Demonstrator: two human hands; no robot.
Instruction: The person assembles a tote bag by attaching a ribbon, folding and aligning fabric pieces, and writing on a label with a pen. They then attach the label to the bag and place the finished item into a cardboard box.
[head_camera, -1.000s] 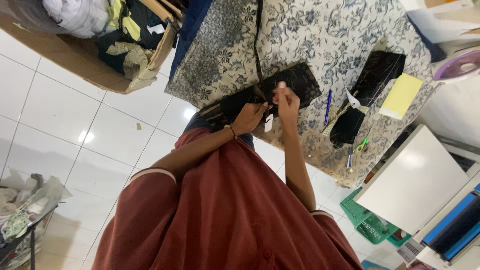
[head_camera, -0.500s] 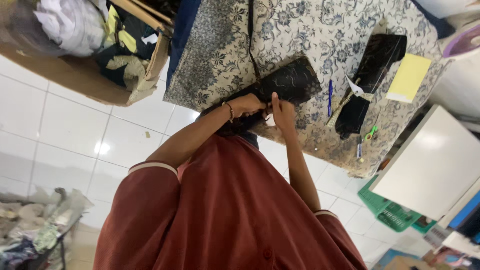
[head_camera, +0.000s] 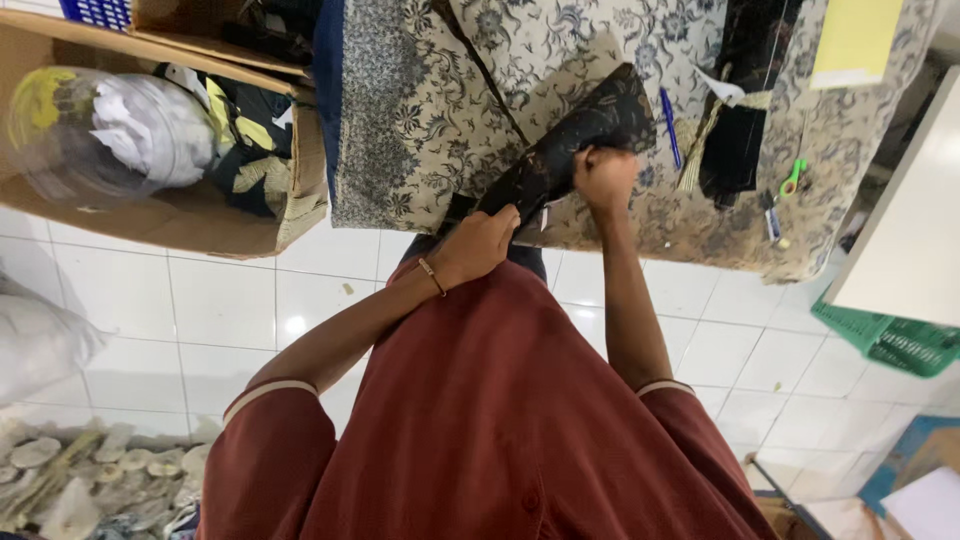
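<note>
Both hands grip one dark patterned cloth piece (head_camera: 570, 150) at the near edge of the bench (head_camera: 400, 150), which is draped in cream floral fabric. The left hand (head_camera: 480, 245) closes around the cloth's lower end, just off the bench edge; the right hand (head_camera: 603, 178) is fisted on its upper side, over the bench. A blue pen (head_camera: 670, 125) lies just beyond the right hand, with a yellow paper pad (head_camera: 855, 40) farther off. A cardboard box (head_camera: 180, 215) of scraps stands on the floor beside the bench
</note>
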